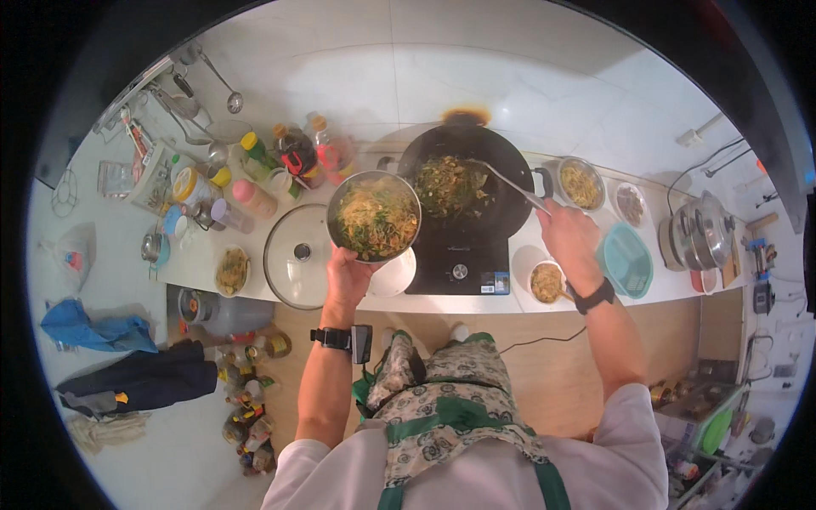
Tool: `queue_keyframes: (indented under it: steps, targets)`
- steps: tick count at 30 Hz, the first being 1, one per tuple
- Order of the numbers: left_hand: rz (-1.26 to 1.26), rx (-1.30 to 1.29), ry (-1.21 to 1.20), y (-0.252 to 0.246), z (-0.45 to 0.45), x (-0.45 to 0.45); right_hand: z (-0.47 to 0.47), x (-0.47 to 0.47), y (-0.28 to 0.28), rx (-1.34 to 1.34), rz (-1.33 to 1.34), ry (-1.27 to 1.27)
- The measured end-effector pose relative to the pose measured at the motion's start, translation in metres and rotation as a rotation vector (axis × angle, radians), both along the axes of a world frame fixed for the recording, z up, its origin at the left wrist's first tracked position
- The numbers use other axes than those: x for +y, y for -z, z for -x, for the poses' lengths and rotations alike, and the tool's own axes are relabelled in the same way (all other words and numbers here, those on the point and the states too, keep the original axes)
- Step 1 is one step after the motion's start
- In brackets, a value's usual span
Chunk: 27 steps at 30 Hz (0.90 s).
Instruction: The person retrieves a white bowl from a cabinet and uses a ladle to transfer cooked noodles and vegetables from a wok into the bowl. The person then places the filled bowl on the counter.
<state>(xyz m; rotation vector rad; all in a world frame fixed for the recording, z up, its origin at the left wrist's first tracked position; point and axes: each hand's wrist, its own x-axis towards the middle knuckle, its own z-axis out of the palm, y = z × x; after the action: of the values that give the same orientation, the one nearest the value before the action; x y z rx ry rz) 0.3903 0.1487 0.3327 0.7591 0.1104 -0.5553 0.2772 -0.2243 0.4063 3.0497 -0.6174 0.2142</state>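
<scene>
My left hand (347, 277) grips the near rim of a metal bowl (374, 217) heaped with noodles and green vegetables, held just left of a dark wok (510, 204). In the wok lies more of a green and yellow food mix (449, 185). My right hand (569, 239) is closed on the handle of a metal spatula (510, 185), whose far end reaches into the wok; its blade is partly hidden. Under the wok is a black induction cooker (458, 264) with a round knob. A white bowl (395, 274) is partly covered by the metal bowl.
A glass lid (287, 274) and a dish of food (233, 271) are on the left, with sauce bottles (295, 150) behind. On the right are bowls of food (580, 185) (546, 284), a turquoise basket (628, 261) and a steamer pot (701, 233).
</scene>
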Motion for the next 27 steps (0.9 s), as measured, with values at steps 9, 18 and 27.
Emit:
queue_keyframes:
  steps: [9, 18, 27]
  targets:
    - [0.037, 0.036, 0.026, 0.006, -0.002, 0.001, -0.021, 0.037, 0.068, -0.103, 0.264, -0.401]
    - [0.057, 0.065, 0.055, 0.008, -0.001, -0.001, 0.041, -0.007, -0.02, -0.015, 0.131, -0.4]
    - [0.044, 0.058, 0.051, -0.001, 0.008, -0.003, 0.035, 0.019, -0.014, 0.016, 0.176, -0.273]
